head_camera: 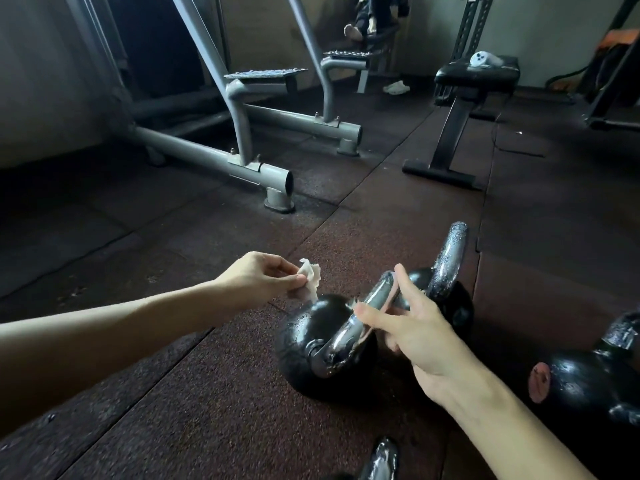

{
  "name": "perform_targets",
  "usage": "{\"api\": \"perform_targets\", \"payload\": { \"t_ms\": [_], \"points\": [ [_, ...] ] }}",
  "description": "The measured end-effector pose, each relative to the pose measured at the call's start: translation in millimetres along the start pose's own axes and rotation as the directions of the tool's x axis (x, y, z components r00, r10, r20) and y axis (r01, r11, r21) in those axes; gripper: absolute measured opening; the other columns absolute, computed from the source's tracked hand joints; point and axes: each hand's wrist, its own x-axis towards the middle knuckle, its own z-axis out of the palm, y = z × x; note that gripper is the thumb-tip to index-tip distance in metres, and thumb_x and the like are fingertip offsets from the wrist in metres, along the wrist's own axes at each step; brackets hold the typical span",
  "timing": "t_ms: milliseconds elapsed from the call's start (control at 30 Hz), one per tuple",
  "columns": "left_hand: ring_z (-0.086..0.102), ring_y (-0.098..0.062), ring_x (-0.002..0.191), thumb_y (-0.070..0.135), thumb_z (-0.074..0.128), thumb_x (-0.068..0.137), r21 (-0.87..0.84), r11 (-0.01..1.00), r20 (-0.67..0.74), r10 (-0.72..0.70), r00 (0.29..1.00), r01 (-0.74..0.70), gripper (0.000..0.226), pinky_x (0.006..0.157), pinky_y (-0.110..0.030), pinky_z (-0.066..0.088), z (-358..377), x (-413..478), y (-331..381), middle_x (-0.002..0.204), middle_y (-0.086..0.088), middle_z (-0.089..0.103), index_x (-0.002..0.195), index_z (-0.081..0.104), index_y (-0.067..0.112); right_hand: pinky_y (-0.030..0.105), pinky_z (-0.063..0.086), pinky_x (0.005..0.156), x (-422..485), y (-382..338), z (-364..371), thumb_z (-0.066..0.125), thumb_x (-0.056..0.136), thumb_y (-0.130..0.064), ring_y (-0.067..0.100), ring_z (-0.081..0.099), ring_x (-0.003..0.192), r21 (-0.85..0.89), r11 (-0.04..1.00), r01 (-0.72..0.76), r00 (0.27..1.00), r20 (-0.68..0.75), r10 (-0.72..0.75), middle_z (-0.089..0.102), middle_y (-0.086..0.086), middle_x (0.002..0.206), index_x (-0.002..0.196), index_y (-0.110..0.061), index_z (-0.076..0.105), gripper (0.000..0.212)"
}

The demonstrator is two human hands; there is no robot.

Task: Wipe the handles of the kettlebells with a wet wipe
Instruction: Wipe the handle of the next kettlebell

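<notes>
- chrome, closest to me: the shiny end of a kettlebell handle (381, 459) pokes in at the bottom edge.
- my right hand (415, 330) grips the chrome handle (343, 341) of the black round iron kettlebell (301, 344), which lies tilted on the dark reddish rubber floor mat (207, 393). my thumb is laid across the bar and my index finger is stretched along it.
- my left hand (259, 278) hovers just left of that handle, thumb and fingertips pinching a small crumpled white wet wipe (310, 277). the wipe hangs just above the kettlebell's body, off the handle.
- a second black kettlebell (459, 306) sits right behind the first, its speckled chrome handle pointing up. a third black kettlebell (581, 382) lies to my right.
- farther off there is a grey steel tube machine frame (242, 161) on the left and a black padded bench (474, 76) on the right, with a white object (485, 58) on top.
</notes>
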Motion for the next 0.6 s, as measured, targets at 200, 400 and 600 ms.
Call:
{"api": "perform_targets", "payload": {
  "t_ms": [200, 400, 600],
  "points": [
    [0.062, 0.0, 0.069, 0.044, 0.08, 0.086, -0.051, 0.997, -0.063, 0.051, 0.997, -0.054, 0.019, 0.056, -0.013, 0.04, 55, 23, 17, 0.087, 0.011, 0.08, 0.096, 0.079, 0.029, 0.022, 0.04, 0.064, -11, 10, -27, 0.084, 0.082, -0.008, 0.004, 0.044, 0.048, 0.03, 0.996, -0.081, 0.997, 0.017, 0.08, 0.07, 0.003, 0.095, 0.16, -0.045, 0.022, 0.106],
    [0.071, 0.004, 0.073, 0.036, 0.081, 0.087, 0.042, 0.986, -0.036, 0.161, 0.986, -0.16, 0.017, 0.059, -0.005, 0.045, 95, 35, 22, 0.089, 0.014, 0.079, 0.1, 0.082, 0.025, 0.019, 0.046, 0.064, -21, 9, -53, 0.083, 0.083, -0.016, 0.008, 0.039, 0.055, -0.026, 0.992, -0.124, 0.987, 0.098, 0.126, 0.076, 0.01, 0.116, 0.162, -0.046, 0.006, 0.114],
    [0.07, 0.001, 0.064, 0.017, 0.074, 0.094, -0.101, 0.933, 0.03, 0.35, 0.936, -0.345, 0.021, 0.077, -0.018, 0.058, 136, 34, 6, 0.08, -0.016, 0.077, 0.088, 0.082, -0.001, 0.03, 0.052, 0.087, -17, 5, -76, 0.075, 0.09, -0.019, 0.014, 0.048, 0.058, -0.097, 0.984, -0.151, 0.967, 0.19, 0.168, 0.076, 0.002, 0.102, 0.16, -0.049, 0.006, 0.103]
  ]
}}
